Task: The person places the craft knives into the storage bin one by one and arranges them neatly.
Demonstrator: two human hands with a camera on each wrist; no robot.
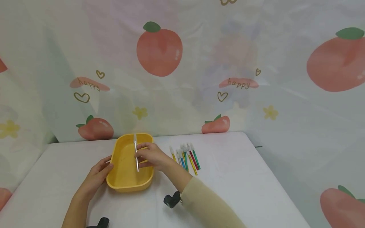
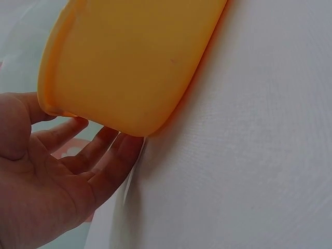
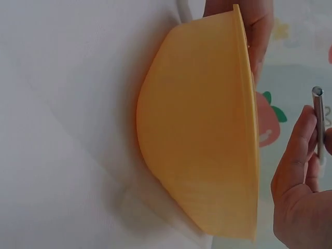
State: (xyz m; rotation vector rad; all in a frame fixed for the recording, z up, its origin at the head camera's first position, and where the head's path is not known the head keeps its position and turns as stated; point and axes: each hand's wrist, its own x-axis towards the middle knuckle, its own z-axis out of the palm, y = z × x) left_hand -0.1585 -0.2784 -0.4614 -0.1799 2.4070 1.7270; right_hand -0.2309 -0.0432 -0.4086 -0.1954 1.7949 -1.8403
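A yellow plastic basin with rounded corners stands on the table, left of centre. My left hand holds its left side, thumb at the rim and fingers against the outer wall. Above the basin, my right hand pinches a slim silver craft knife with a clear cap at its far end. In the right wrist view the knife's round metal end shows between the fingers, higher than the rim. Several similar capped craft knives in yellow, green, red, blue and silver lie right of the basin, partly behind my right forearm.
A white cloth covers the table. Behind it hangs a pale curtain printed with peaches, hearts and flowers. Black wrist cameras sit on both wrists, close above the tabletop.
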